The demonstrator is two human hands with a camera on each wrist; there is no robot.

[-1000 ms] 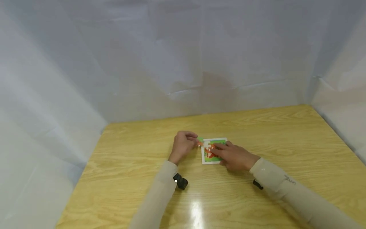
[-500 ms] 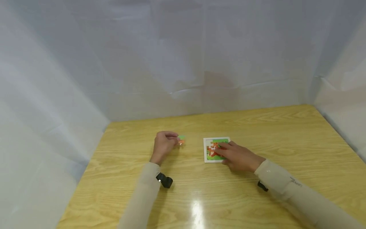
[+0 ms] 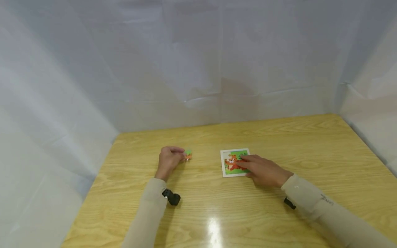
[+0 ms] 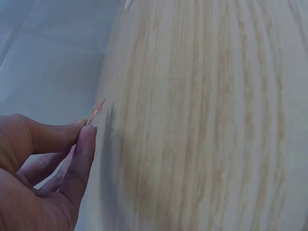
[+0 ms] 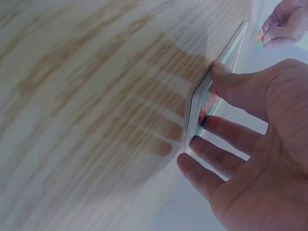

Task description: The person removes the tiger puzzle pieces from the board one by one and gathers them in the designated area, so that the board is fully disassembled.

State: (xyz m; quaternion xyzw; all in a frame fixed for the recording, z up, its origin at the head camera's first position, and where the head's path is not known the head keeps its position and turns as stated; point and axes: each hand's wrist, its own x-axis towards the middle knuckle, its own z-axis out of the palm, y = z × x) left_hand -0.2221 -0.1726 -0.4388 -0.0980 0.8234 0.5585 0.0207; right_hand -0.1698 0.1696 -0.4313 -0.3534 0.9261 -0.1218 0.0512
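My left hand (image 3: 169, 161) pinches a small orange-and-green jigsaw piece (image 3: 188, 156) between thumb and fingertip. The left wrist view shows that jigsaw piece (image 4: 97, 109) almost edge-on, above the table. To the right lies a square jigsaw puzzle (image 3: 230, 167) with a white border and an orange animal on green. A pale patch without picture shows at its upper left corner. My right hand (image 3: 266, 169) rests on the puzzle's right side, covering part of it. In the right wrist view its fingers (image 5: 233, 132) are spread and fairly straight, with the thumb at the border.
A wood-grain table (image 3: 198, 213) lies under both hands. Pale sheeting (image 3: 173, 69) hangs behind its far edge and along both sides. Each wrist carries a small black camera (image 3: 171, 197).
My left hand has moved left with the jigsaw piece, from the puzzle's upper left corner to well apart from it. The right hand has stayed on the puzzle, shifting slightly right.
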